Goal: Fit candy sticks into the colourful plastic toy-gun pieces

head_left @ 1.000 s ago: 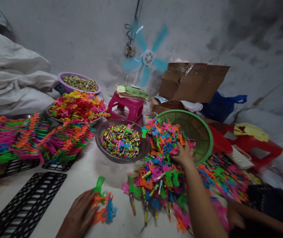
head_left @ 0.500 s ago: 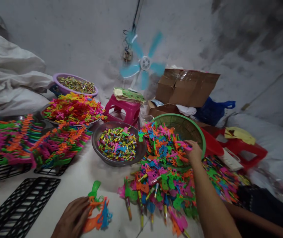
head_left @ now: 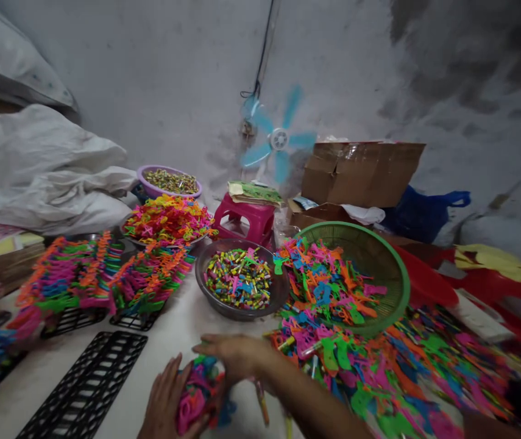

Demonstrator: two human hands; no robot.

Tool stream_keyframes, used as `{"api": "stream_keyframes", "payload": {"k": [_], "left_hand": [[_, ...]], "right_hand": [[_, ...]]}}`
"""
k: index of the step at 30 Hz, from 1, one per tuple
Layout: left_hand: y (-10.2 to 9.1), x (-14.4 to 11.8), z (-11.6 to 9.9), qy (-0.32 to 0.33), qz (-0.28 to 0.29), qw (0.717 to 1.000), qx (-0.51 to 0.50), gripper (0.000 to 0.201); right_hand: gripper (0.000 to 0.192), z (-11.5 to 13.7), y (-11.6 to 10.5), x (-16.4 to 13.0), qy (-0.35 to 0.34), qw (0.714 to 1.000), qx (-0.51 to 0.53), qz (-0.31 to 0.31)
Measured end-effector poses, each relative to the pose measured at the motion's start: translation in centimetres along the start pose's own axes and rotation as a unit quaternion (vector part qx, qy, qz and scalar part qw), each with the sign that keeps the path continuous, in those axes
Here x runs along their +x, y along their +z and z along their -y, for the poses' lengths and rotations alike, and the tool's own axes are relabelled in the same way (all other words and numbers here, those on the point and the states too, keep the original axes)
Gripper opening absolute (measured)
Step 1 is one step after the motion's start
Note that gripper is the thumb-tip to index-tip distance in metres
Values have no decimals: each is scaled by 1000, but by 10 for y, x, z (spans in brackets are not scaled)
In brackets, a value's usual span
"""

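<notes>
Cupped grip, fingers partly curled: loose plastic pieces (head_left: pixel 190 410) are hemmed in between left hand (head_left: pixel 163 396) and right hand (head_left: pixel 239 360), on the white table (head_left: pixel 172 332), bottom centre of view. Whether any is firmly pinched can't be told; palms are hidden. Pieces are judged light, stiff, slightly slick; thin loops may tangle or snap, so best held by the thicker body. Pink, blue, green and orange are seen, one pink piece looped, some blurred. Similar pieces are heaped at right (head_left: pixel 381 373); beyond, small cylinders are held in a grey bowl (head_left: pixel 217 306), more pieces in a green basket (head_left: pixel 376 268).
</notes>
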State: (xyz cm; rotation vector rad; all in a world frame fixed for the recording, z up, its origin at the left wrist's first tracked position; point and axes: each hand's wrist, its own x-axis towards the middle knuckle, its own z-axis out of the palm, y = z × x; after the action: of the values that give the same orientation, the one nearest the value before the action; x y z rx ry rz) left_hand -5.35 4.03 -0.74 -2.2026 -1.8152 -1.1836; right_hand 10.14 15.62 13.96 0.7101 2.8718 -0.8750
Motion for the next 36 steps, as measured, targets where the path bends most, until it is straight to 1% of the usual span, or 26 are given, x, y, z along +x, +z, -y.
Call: {"api": "stream_keyframes", "payload": {"k": [1, 3, 4, 5, 6, 7, 8, 10, 11, 12, 14, 16, 19, 22, 24, 26, 27, 28, 29, 31, 32, 34, 36], "left_hand": [[4, 0, 3, 6, 10, 1000, 18, 72], [11, -1, 8, 18, 21, 999, 42, 66], [13, -1, 10, 25, 23, 998, 51, 65], [15, -1, 12, 32, 21, 998, 57, 65], [16, -1, 14, 39, 19, 997, 59, 68], [16, -1, 15, 45, 21, 997, 57, 71], [16, 0, 17, 49, 25, 997, 52, 74], [14, 1, 19, 50, 30, 998, 33, 78], [13, 1, 20, 48, 31, 998, 21, 78], [12, 2, 21, 43, 29, 999, 10, 78], [10, 2, 22, 35, 20, 999, -5, 78], [10, 3, 21, 34, 5, 999, -5, 74], [12, 3, 19, 34, -21, 999, 5, 62], [12, 2, 14, 2, -28, 1000, -4, 52], [9, 3, 10, -36, -21, 999, -22, 48], [4, 5, 4, -71, -10, 996, -44, 45], [1, 7, 2, -85, -6, 995, -55, 44], [-2, 9, -1, -95, -4, 993, -65, 43], [-5, 11, -3, -102, -7, 992, -73, 42], [-11, 14, -7, -118, -21, 989, -82, 39], [-14, 14, -9, -126, -31, 988, -82, 36], [-20, 11, -14, -140, -50, 986, -70, 34], [-26, 3, -22, -144, -56, 987, -55, 34]], "right_hand": [[62, -10, -16, 5, 20, 999, 30, -16], [43, -34, -51, 15, 109, 986, 75, -103], [39, -47, -66, 21, 167, 971, 76, -157], [40, -60, -78, 26, 211, 956, 68, -192], [45, -72, -86, 32, 247, 944, 55, -213], [53, -83, -89, 38, 273, 936, 43, -217], [65, -92, -89, 44, 289, 934, 35, -209], [85, -104, -79, 57, 317, 929, 21, -191], [88, -106, -72, 64, 325, 927, 15, -184], [87, -108, -65, 70, 329, 927, 7, -181], [78, -108, -55, 78, 328, 925, -8, -190], [69, -107, -51, 80, 319, 923, -20, -214], [52, -107, -59, 71, 303, 915, -23, -265], [33, -100, -80, 53, 286, 901, -5, -326], [27, -85, -92, 37, 264, 891, 13, -368], [26, -59, -91, 19, 234, 887, 35, -396], [26, -43, -83, 10, 204, 891, 52, -402], [27, -26, -71, 1, 166, 898, 70, -401], [28, -10, -54, -8, 125, 907, 84, -395], [33, 16, -9, -22, 53, 921, 93, -375], [36, 25, 16, -28, 36, 925, 86, -368], [44, 31, 65, -35, 33, 928, 70, -363], [52, 25, 103, -40, 41, 926, 79, -366]]}}
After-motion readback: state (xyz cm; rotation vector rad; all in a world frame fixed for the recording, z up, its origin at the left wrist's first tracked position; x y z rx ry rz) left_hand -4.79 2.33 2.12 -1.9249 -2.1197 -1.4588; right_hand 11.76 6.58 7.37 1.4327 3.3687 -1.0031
